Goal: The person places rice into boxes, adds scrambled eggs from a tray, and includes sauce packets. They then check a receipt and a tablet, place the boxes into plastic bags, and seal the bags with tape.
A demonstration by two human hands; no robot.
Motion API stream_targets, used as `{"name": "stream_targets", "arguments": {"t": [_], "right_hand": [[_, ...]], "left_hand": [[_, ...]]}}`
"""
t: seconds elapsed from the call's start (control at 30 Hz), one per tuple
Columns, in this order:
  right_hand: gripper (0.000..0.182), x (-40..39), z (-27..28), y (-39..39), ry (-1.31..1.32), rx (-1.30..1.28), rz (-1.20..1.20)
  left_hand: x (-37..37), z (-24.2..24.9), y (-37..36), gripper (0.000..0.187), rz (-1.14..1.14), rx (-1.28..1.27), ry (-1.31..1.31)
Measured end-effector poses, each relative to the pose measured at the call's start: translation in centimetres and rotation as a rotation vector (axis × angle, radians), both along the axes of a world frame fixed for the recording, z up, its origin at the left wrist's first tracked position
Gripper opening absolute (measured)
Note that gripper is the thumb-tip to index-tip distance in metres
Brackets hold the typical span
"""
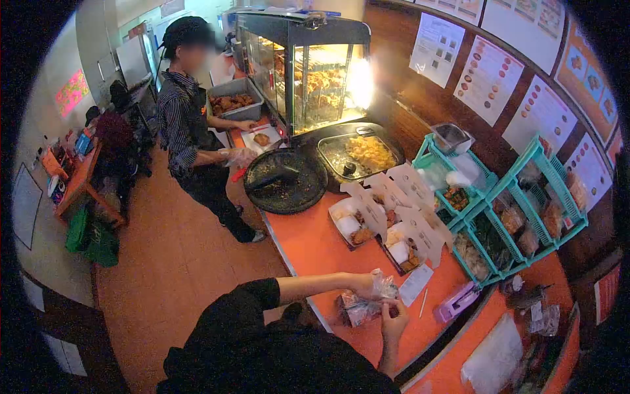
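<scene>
My left hand (365, 283) reaches over the counter from the left, with thin clear plastic (386, 287) about its fingers. This plastic looks like a disposable glove, and the finger pose under it is hidden. Just below, my bare right hand (394, 319) pinches the plastic's lower edge. Under my hands a clear plastic bag (357, 310) with dark print or contents lies on the orange counter (298, 230). Past them stand open cardboard meal boxes (401, 253) holding rice, fried pieces and other food. A paper slip (416, 284) and a thin white stick (424, 305) lie to the right.
A co-worker (190, 125) with gloved hands handles food beside a grey tub (235, 102) of fried pieces. Nearby are a round black pan (287, 197), a food tray (367, 154) and a lit display case (328, 79). Teal baskets (508, 256) and a purple dispenser (457, 302) stand right.
</scene>
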State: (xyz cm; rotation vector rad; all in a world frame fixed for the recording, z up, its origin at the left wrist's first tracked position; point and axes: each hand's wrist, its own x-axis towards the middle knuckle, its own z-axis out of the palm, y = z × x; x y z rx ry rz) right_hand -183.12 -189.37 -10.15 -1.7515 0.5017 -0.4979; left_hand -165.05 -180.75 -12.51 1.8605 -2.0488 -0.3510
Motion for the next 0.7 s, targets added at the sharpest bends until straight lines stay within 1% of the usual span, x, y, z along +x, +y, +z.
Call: {"name": "stream_targets", "arguments": {"t": [0.03,0.07,0.1,0.13,0.17,0.2,0.23,0.27,0.3,0.33,0.37,0.4,0.43,0.47,0.5,0.53,0.57,0.6,0.63,0.67,0.7], "right_hand": [[0.007,0.1,-1.9,1.3,0.031,-0.139,-0.121],[0.007,-0.2,-2.3,2.1,0.032,-0.136,-0.125],[0.007,-0.2,-2.4,2.8,-0.026,-0.339,-0.167],[0.007,-0.2,-2.5,3.4,-0.082,-0.541,-0.209],[0.007,-0.2,-2.3,3.7,-0.085,-0.541,-0.21],[0.007,-0.4,-1.8,3.6,-0.056,-0.626,-0.185],[0.007,-0.8,-1.2,3.7,-0.022,-0.708,-0.159],[0.011,-0.9,-0.2,4.0,0.032,-0.511,-0.122],[0.011,-0.7,-0.4,4.1,0.037,-0.507,-0.124],[0.015,-0.4,-0.8,4.1,0.099,-0.512,-0.14],[0.019,-0.1,-1.3,4.4,0.163,-0.515,-0.157],[0.019,0.4,-1.9,5.0,0.168,-0.514,-0.161],[0.025,1.2,-2.7,5.9,0.042,-0.36,-0.249],[0.03,1.8,-3.2,6.5,-0.087,-0.205,-0.335],[0.03,2.0,-3.6,7.0,-0.088,-0.207,-0.338],[0.034,2.1,-4.1,7.4,-0.186,-0.224,-0.327],[0.038,2.0,-4.3,7.7,-0.28,-0.239,-0.316],[0.038,1.8,-4.0,7.9,-0.277,-0.237,-0.322],[0.039,1.4,-3.5,8.0,-0.193,-0.34,-0.294],[0.04,1.3,-3.2,8.0,-0.109,-0.443,-0.265],[0.04,1.1,-3.4,8.0,-0.108,-0.44,-0.272]], "left_hand": [[0.3,-0.6,0.1,0.028,-0.032,0.077,0.123],[0.1,2.7,0.9,0.033,-0.161,-0.232,0.286],[0.0,3.2,1.1,0.033,-0.163,-0.23,0.283],[-0.4,3.6,1.0,0.027,-0.082,-0.185,0.243],[-0.6,3.5,0.5,0.022,0.0,-0.141,0.202],[-0.4,2.3,-0.4,0.022,-0.122,-0.271,0.166],[-0.4,0.9,-1.1,0.022,-0.123,-0.267,0.17],[-0.6,1.5,-0.9,0.023,-0.069,-0.198,0.166],[-0.7,1.9,-0.5,0.024,-0.015,-0.129,0.162],[-0.7,2.3,0.0,0.03,-0.005,-0.158,0.277],[-1.3,3.2,0.4,0.03,-0.009,-0.155,0.282],[-1.7,3.7,0.4,0.032,0.078,-0.086,0.243],[-2.1,4.3,0.5,0.034,0.164,-0.018,0.201],[-2.9,4.9,0.8,0.034,0.16,-0.02,0.202],[-4.0,5.1,1.3,0.034,0.357,-0.087,0.348],[-4.8,5.1,1.7,0.034,0.554,-0.155,0.493],[-5.5,3.9,1.5,0.034,0.55,-0.152,0.493],[-6.1,2.6,1.3,0.033,0.627,-0.29,0.609],[-6.4,1.3,1.1,0.032,0.702,-0.428,0.723],[-6.4,2.4,1.8,0.032,0.696,-0.422,0.723],[-6.4,4.9,3.2,0.028,0.694,-0.387,0.725]]}}
